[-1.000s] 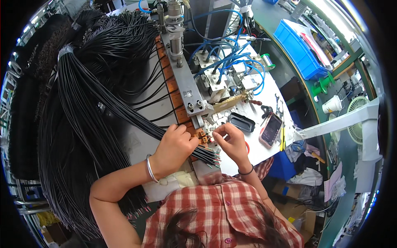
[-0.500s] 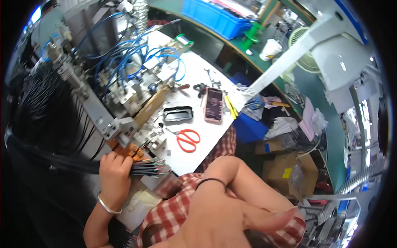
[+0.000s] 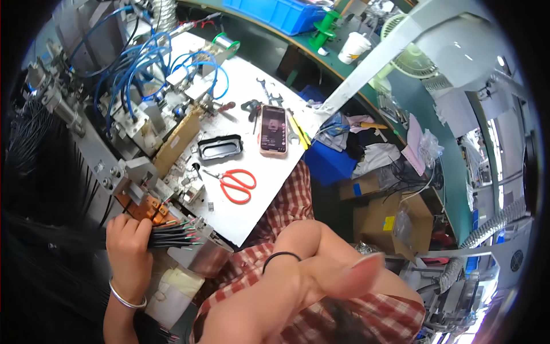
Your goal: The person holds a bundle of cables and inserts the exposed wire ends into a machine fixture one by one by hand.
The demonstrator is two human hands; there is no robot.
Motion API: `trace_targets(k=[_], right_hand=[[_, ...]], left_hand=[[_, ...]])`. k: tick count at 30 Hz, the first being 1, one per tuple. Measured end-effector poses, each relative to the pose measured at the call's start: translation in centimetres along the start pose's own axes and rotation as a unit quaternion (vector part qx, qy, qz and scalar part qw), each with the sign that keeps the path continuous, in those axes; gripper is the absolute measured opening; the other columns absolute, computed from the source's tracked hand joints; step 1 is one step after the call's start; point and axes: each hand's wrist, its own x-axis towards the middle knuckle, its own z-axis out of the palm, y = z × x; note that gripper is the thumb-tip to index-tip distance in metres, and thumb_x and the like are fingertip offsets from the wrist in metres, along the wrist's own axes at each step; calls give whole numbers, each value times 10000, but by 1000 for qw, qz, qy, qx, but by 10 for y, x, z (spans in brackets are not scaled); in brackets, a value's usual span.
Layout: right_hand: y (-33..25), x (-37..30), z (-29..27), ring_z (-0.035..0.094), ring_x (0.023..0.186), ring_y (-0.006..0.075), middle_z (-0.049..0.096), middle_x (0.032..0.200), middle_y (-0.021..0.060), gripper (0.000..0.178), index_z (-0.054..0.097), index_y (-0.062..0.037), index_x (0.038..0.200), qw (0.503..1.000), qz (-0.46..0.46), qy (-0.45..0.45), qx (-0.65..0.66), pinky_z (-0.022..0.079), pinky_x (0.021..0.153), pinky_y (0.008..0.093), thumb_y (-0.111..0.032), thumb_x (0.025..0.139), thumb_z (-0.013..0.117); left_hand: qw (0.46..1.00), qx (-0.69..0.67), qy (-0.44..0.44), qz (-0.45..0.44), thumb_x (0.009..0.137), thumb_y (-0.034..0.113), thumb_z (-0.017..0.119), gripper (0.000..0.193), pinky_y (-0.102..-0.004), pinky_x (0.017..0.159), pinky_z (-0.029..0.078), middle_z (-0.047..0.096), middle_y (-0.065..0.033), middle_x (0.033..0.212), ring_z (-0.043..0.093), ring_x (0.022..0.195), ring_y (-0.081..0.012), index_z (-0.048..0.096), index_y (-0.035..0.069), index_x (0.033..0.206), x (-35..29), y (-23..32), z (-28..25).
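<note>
My left hand (image 3: 129, 243), with a silver bangle at its wrist, is closed around a bundle of black cables (image 3: 169, 236). Stripped ends with thin red, green and white wires fan out to the right of the fist. Just beyond the knuckles is an orange block (image 3: 150, 211) on the machine (image 3: 129, 178). My right hand (image 3: 298, 289), a black band round its wrist, is raised close to the camera over the checked red cloth on my lap. Its thumb stretches out to the right; the other fingers are mostly out of sight. I see nothing held in it.
On the white tabletop (image 3: 252, 200) lie red-handled scissors (image 3: 238, 186), a black frame-shaped part (image 3: 220, 148), a phone (image 3: 274, 131) and wrenches (image 3: 269, 92). Blue air tubes (image 3: 146, 66) loop over the machine. A lamp arm (image 3: 366, 71) crosses at right, above a cardboard box (image 3: 395, 223).
The whole scene has shifted left and slightly up in the picture. My left hand keeps its hold on the cables. My right hand has turned, its thumb now angled upward.
</note>
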Motion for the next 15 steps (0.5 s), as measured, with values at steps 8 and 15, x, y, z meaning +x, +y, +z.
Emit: trace_targets(k=[8,15], right_hand=[[-48,15,-7,482,1151,255,550,1195,207,595,379,-5,1318,985,96,82,-118,301,1044,415,-441,923,467],[-77,15,-5,534,1082,230,605,1145,136,466,428,-132,1336,978,93,51,-180,349,1016,420,-358,933,497]], left_hand=[[1000,6,-10,-20,640,50,562,154,-395,708,407,499,-90,719,497,762,-273,569,39,794,-6,-6,-6],[999,15,13,-33,565,6,624,323,-385,683,418,546,-94,808,539,788,-279,614,23,887,-9,-7,-8]])
